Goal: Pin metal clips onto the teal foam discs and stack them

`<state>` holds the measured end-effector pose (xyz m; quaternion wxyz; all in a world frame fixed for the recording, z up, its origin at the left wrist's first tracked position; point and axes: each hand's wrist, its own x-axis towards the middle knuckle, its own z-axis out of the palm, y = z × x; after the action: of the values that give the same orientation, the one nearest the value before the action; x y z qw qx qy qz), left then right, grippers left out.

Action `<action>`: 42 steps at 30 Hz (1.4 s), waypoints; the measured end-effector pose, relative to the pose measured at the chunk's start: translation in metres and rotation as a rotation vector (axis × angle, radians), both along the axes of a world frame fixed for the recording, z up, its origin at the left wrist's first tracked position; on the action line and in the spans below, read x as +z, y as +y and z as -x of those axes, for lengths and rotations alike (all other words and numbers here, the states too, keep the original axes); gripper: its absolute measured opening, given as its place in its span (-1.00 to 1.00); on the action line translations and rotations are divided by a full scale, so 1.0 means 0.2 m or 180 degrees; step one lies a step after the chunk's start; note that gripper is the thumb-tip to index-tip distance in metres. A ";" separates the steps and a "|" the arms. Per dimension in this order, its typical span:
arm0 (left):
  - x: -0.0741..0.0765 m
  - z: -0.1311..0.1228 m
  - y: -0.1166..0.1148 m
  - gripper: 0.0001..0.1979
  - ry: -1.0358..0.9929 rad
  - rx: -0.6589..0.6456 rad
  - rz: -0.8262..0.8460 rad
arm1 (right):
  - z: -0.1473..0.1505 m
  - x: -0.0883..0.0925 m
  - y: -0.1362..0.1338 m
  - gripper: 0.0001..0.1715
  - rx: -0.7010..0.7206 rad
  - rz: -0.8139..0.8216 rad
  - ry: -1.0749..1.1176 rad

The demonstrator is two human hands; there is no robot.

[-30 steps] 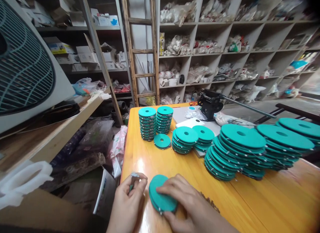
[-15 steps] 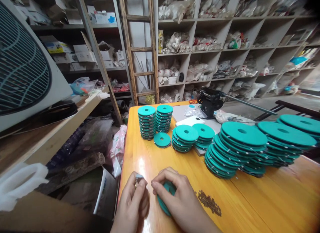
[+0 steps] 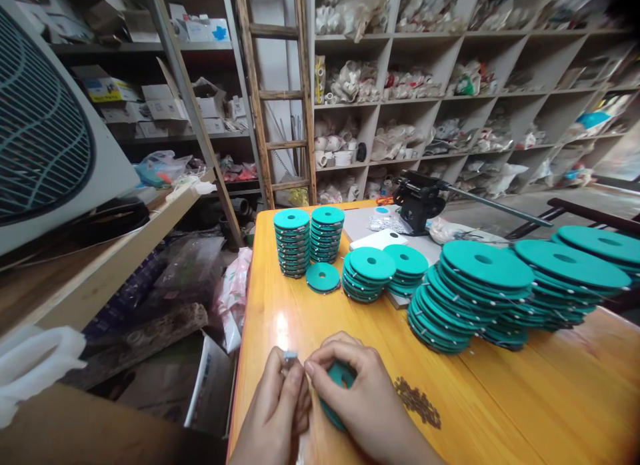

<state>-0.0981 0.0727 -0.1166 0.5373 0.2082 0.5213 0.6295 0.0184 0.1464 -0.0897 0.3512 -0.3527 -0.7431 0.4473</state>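
My left hand [image 3: 283, 398] is closed, thumb and bent forefinger pinching a small pale blue-grey piece [image 3: 289, 355] whose kind I cannot make out. Close beside it, my right hand [image 3: 353, 385] has thumb and forefinger pressed together at the tips; anything between them is too small to name. A green foam line spool [image 3: 334, 412], round with a centre hole, shows beneath the right hand and is partly hidden by it. Whether the fingers behind grip this spool cannot be seen. The two hands' fingertips nearly meet above the yellow wooden table [image 3: 270, 318].
Small brown pellets [image 3: 417, 402] lie right of my right hand. Beyond stand small spool stacks [image 3: 291, 245], a single green spool [image 3: 323, 277] and larger stacks [image 3: 470, 298]. A white phone-like slab [image 3: 379, 240] and a black clamp-like device [image 3: 420, 202] lie farther back.
My left hand has shifted slightly right, closer to the right hand's fingertips, with the pale piece still in its pinch. The right hand stays over the green spool. The view has tilted slightly.
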 end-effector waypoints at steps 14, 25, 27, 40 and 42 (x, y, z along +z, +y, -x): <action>0.04 0.02 0.01 -0.57 -0.0203 0.0328 0.0164 | -0.03 -0.01 -0.01 -0.86 0.0468 -0.0060 -0.0117; 0.00 0.01 0.02 -0.59 -0.0091 0.0365 0.0107 | -0.03 0.00 -0.02 -0.85 0.0458 -0.0021 -0.0140; 0.00 0.01 0.02 -0.54 -0.0099 0.0416 0.0177 | -0.03 0.01 -0.01 -0.83 0.0431 -0.0026 -0.0137; -0.05 0.03 0.00 -0.71 0.0439 0.0036 -0.0245 | -0.01 -0.01 0.00 -0.83 0.0123 -0.0323 -0.0117; -0.03 0.03 0.01 -0.69 0.0250 0.0092 -0.0415 | -0.01 -0.01 0.00 -0.83 0.0106 -0.0547 -0.0228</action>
<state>-0.1049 0.0750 -0.1225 0.4926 0.2596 0.5028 0.6612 0.0204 0.1460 -0.0911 0.3458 -0.3246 -0.7967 0.3747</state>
